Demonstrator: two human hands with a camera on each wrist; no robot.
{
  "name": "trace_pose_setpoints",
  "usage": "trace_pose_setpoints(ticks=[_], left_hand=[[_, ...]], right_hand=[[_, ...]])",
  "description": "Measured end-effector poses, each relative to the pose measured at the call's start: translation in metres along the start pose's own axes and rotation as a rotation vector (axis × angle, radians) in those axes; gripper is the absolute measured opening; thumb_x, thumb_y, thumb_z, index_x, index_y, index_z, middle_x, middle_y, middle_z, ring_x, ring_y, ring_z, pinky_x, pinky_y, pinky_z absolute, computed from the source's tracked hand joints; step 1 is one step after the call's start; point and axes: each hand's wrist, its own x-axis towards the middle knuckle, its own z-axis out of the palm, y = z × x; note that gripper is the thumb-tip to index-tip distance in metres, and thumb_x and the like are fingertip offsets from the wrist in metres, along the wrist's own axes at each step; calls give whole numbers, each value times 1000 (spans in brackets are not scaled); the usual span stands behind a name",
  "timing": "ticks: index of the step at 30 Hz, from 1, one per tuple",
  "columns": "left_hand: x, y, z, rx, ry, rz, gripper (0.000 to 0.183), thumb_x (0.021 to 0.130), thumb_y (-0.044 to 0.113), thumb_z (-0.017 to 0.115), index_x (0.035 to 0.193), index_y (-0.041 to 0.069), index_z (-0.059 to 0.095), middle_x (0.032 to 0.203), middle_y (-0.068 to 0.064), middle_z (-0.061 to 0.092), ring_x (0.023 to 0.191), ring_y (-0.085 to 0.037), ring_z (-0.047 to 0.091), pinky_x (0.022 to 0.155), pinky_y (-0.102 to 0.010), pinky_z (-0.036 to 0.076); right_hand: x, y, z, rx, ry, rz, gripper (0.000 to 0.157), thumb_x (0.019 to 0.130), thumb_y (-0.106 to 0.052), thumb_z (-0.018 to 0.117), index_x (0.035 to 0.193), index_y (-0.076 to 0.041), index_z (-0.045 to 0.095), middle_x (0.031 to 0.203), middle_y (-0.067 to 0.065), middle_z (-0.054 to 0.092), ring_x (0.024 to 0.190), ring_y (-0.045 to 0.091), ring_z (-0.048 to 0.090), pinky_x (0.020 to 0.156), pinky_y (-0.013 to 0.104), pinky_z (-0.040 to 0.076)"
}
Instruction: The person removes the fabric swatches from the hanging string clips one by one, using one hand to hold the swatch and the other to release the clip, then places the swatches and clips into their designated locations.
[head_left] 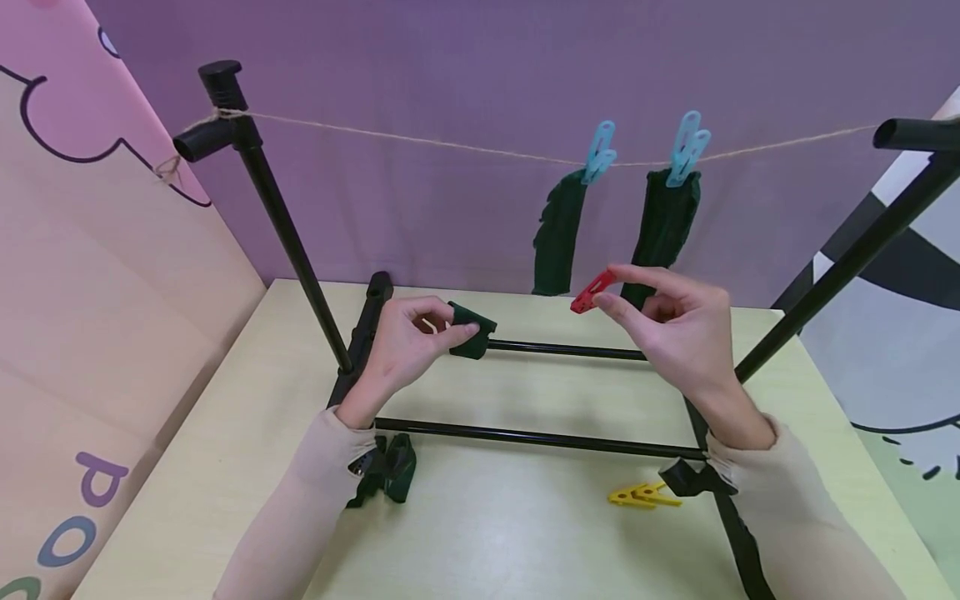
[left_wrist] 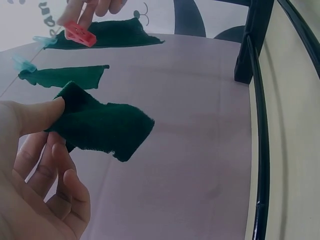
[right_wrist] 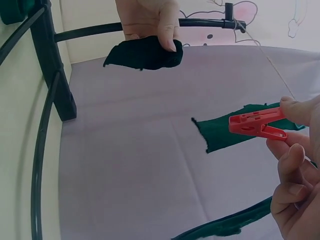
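Note:
Between thumb and fingers, my left hand [head_left: 408, 346] pinches a small piece of dark green cloth [left_wrist: 107, 125], whose free end sticks out to the right. My right hand [head_left: 678, 329] holds a red clothespin [right_wrist: 255, 123] by its handle ends, thumb on one side and a finger on the other. Behind the right hand, two dark green cloth strips [head_left: 558, 237] hang from a string line [head_left: 420, 142]. Light blue clothespins [head_left: 600, 152] fasten them at the top.
A black tube frame [head_left: 288, 242] carries the string, with low crossbars [head_left: 525, 435] over the table [head_left: 510, 533]. A yellow clothespin [head_left: 645, 496] lies at front right. More dark green cloth [head_left: 397, 471] lies by the left sleeve. A purple backdrop [head_left: 420, 67] stands behind.

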Motion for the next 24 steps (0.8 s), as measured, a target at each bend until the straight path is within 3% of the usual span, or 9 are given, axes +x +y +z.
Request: trace_pose_setpoints(ticks=[17,24], left_hand=[[-13,-13,4,-43,-18,8,7,88,10,86,86,6,81,78,6,70,68,-16,59,60,-25,44],[-20,-20,1,-18,-17,-2,6,89,11,86,87,7,81,82,1,72,73,-19,62,64,-26,48]], right_hand=[[-17,13,-1,-30,-29,140,32,88,-5,86,119,-9,82,54,-6,45,46,9,37,43,28,30],[-25,18,1,-40,-50,172,31,89,-7,86,120,-10,81,55,-6,46,47,11,38,43,29,31]])
